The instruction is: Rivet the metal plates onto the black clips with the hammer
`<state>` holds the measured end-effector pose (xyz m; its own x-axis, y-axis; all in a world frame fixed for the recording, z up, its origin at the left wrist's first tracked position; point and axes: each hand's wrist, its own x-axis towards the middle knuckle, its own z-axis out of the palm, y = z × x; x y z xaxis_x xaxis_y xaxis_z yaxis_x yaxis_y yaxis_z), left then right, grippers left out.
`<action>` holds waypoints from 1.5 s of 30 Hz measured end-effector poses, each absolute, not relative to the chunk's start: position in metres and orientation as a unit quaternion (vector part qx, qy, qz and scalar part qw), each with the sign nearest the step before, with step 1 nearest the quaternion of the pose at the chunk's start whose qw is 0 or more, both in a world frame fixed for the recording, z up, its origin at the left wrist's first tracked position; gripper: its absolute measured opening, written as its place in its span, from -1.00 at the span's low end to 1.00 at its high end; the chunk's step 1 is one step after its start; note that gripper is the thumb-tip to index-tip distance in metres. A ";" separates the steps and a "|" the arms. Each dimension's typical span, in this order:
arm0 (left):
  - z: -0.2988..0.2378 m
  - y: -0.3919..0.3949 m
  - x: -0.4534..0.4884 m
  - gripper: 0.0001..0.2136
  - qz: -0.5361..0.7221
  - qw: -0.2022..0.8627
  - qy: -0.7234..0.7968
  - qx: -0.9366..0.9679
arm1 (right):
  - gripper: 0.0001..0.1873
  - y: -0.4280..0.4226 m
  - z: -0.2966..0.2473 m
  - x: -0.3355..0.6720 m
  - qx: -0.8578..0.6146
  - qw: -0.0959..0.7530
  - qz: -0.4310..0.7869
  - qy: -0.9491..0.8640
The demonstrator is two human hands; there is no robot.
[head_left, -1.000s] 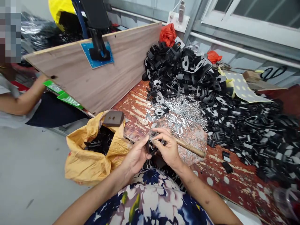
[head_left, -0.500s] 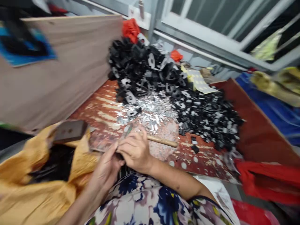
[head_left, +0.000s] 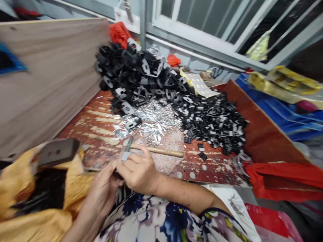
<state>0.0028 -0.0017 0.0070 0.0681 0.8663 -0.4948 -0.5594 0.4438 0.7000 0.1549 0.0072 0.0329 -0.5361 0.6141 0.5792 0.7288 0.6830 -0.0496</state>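
My left hand (head_left: pixel 102 190) and my right hand (head_left: pixel 138 171) meet at the table's near edge, in front of my body. The fingers of both are closed around a small dark piece, mostly hidden between them. Just beyond my right hand a hammer lies on the table, its wooden handle (head_left: pixel 164 151) pointing right and its metal head (head_left: pixel 128 145) partly behind the fingers. Farther back are a scatter of thin metal pins (head_left: pixel 158 116), a heap of black plastic parts with grey faces (head_left: pixel 136 67), and a pile of smaller black clips (head_left: pixel 214 121).
A yellow sack (head_left: pixel 78 185) with black contents stands at the left, a dark block (head_left: pixel 59 152) on its rim. Wooden boards (head_left: pixel 58 60) wall the table's left side and right side (head_left: pixel 267 134). A red bag (head_left: pixel 285 181) hangs at the right corner; a dotted sticker sheet (head_left: pixel 200 85) lies behind.
The view has swung right, so everything sits farther left in the picture. Both hands stay together on the dark piece; more of the hammer's head shows.
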 end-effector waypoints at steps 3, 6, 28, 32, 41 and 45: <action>0.009 -0.011 -0.005 -0.68 0.509 0.724 0.447 0.129 | -0.78 0.000 0.028 0.163 -0.378 0.344 -0.071 -0.856; 0.008 -0.025 -0.017 -0.63 0.494 0.743 0.434 0.126 | -0.77 -0.007 0.020 0.168 -0.378 0.364 -0.039 -0.850; -0.032 0.006 -0.033 -0.64 0.430 0.490 0.579 0.489 | -0.58 -0.018 0.026 0.264 -0.559 0.112 0.031 -0.821; -0.035 0.007 -0.037 -0.59 0.436 0.477 0.589 0.485 | -0.39 -0.032 0.040 0.258 -0.508 0.249 0.067 -0.822; -0.036 0.008 -0.037 -0.58 0.443 0.480 0.592 0.474 | -0.46 -0.038 0.021 0.240 -0.485 0.199 0.020 -0.851; -0.038 0.008 -0.036 -0.59 0.438 0.489 0.590 0.471 | -0.48 -0.039 0.021 0.245 -0.503 0.200 0.046 -0.840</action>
